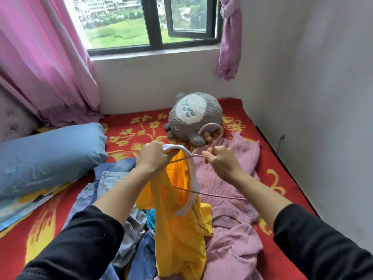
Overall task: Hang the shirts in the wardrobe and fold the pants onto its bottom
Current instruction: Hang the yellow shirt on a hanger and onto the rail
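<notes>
Bed (141,126) holds pillow (50,156), plush toy (193,116), jeans (109,178) around yellow shirt (181,235) and hanger (217,140).

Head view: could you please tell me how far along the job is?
Nothing looks finished; no wardrobe shows. In hand: the left hand holds the yellow shirt by its collar while the right hand holds the pink hanger partly inside it. Left: the pink sweater and jeans lie unfolded on the bed.
</notes>
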Motion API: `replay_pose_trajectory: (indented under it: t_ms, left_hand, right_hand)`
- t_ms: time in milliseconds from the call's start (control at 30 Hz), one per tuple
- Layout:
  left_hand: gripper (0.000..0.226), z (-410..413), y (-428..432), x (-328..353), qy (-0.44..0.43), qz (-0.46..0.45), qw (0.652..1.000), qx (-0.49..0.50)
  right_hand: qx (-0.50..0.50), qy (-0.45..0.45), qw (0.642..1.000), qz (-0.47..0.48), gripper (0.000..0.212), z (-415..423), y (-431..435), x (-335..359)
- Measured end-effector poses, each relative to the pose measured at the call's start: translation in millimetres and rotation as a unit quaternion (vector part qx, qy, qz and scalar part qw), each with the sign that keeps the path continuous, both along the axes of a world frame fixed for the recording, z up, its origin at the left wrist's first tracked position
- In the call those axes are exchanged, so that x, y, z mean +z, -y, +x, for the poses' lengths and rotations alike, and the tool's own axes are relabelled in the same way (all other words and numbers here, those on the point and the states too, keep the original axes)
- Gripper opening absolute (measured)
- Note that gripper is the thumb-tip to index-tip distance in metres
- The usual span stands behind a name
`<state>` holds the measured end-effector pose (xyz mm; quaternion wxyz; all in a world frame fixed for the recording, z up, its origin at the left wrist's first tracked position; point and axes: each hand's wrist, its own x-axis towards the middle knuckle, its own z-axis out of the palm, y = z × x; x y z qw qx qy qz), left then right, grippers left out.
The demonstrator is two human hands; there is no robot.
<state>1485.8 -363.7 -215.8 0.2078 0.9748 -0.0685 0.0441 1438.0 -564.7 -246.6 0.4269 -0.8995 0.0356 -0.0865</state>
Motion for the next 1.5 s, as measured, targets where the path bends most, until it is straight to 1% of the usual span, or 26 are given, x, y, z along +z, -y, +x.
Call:
replay_pose_trajectory:
  t_ms: [67, 133, 200, 233, 267, 300, 333, 367, 400, 433, 467, 533, 600, 667, 733, 800, 867, 933, 1000, 1067, 1167, 1233, 1300, 1367, 1433, 1500]
  left_hand:
    - [0.044, -4, 9, 3, -0.04, -0.035, 0.998, -0.021]
    - [0.031, -8, 9, 7, -0.134, -0.072, 0.987, -0.055]
    - [0.022, -15, 2, 17, -0.267, -0.108, 0.95, -0.123]
    - [0.02, -18, -3, 21, -0.312, -0.115, 0.929, -0.16]
    - [0.018, -20, -7, 26, -0.325, -0.117, 0.919, -0.191]
    - [0.015, -20, -9, 28, -0.305, -0.115, 0.923, -0.206]
    - [0.016, -18, -11, 29, -0.25, -0.089, 0.943, -0.203]
    - [0.021, -16, -12, 28, -0.174, -0.023, 0.966, -0.191]
    - [0.027, -14, -12, 26, -0.108, 0.059, 0.975, -0.184]
    - [0.03, -14, -11, 24, -0.068, 0.115, 0.974, -0.184]
    - [0.031, -15, -8, 21, -0.05, 0.137, 0.971, -0.189]
    - [0.029, -18, -1, 12, -0.048, 0.127, 0.97, -0.203]
    - [0.021, -21, 3, 6, -0.052, 0.071, 0.975, -0.204]
    - [0.019, -23, -1, 4, -0.04, -0.001, 0.98, -0.192]
    - [0.016, -26, -8, 5, -0.041, -0.05, 0.978, -0.2]
    - [0.012, -29, -13, 9, -0.061, -0.087, 0.968, -0.228]
    - [0.014, -30, -13, 15, -0.082, -0.109, 0.957, -0.256]
    - [0.021, -31, -11, 21, -0.098, -0.124, 0.947, -0.28]
    - [0.022, -33, -6, 25, -0.109, -0.138, 0.94, -0.293]
    - [0.022, -35, -3, 28, -0.114, -0.15, 0.936, -0.295]
    - [0.023, -38, -2, 30, -0.132, -0.187, 0.929, -0.29]
    - [0.021, -39, -6, 31, -0.133, -0.207, 0.928, -0.281]
    - [0.015, -38, -13, 32, -0.13, -0.214, 0.93, -0.271]
    - [0.015, -35, -24, 31, -0.122, -0.214, 0.935, -0.256]
    - [0.016, -31, -37, 27, -0.108, -0.213, 0.944, -0.228]
    - [0.018, -27, -45, 24, -0.092, -0.223, 0.949, -0.201]
  right_hand:
    - [0.021, -0.005, 0.998, -0.05, 0.037, 3, -16, -8]
    - [0.036, -0.009, 0.999, -0.036, 0.038, 4, -22, -12]
    - [0.032, -0.012, 0.998, 0.055, 0.037, 3, -21, -11]
    - [0.023, -0.007, 0.994, 0.105, 0.038, 2, -20, -11]
    - [0.012, 0.002, 0.989, 0.149, 0.04, 2, -20, -12]
    - [0.002, 0.007, 0.982, 0.188, 0.041, 2, -20, -12]
    - [0.0, 0.011, 0.976, 0.218, 0.042, 3, -22, -11]
    - [0.005, 0.013, 0.971, 0.237, 0.042, 3, -24, -10]
    - [0.015, 0.015, 0.97, 0.244, 0.041, 3, -27, -8]
    - [0.026, 0.017, 0.97, 0.242, 0.04, 1, -30, -7]
    - [0.035, 0.021, 0.971, 0.234, 0.039, 0, -33, -6]
    - [0.057, 0.034, 0.973, 0.223, 0.028, -4, -36, -5]
    - [0.095, 0.03, 0.96, 0.26, 0.011, -8, -37, 0]
    - [0.128, -0.015, 0.928, 0.349, 0.019, -6, -30, 7]
    - [0.127, -0.096, 0.909, 0.386, 0.02, -4, -17, 13]
    - [0.154, -0.196, 0.917, 0.313, 0.021, -4, -1, 14]
    - [0.227, -0.287, 0.915, 0.172, 0.028, -8, 9, 8]
    - [0.281, -0.326, 0.9, 0.07, 0.025, -14, 3, -1]
    - [0.302, -0.302, 0.904, 0.024, 0.018, -17, -10, -7]
    - [0.306, -0.26, 0.916, -0.021, 0.035, -17, -22, -15]
    - [0.271, -0.202, 0.935, -0.106, 0.036, -16, -27, -29]
    - [0.221, -0.18, 0.949, -0.132, 0.036, -14, -23, -38]
    - [0.163, -0.17, 0.968, -0.09, 0.035, -11, -16, -42]
    - [0.149, -0.191, 0.969, 0.048, 0.032, -8, -5, -43]
    - [0.172, -0.229, 0.938, 0.196, 0.029, -8, 5, -41]
    - [0.18, -0.26, 0.906, 0.283, 0.025, -9, 9, -38]
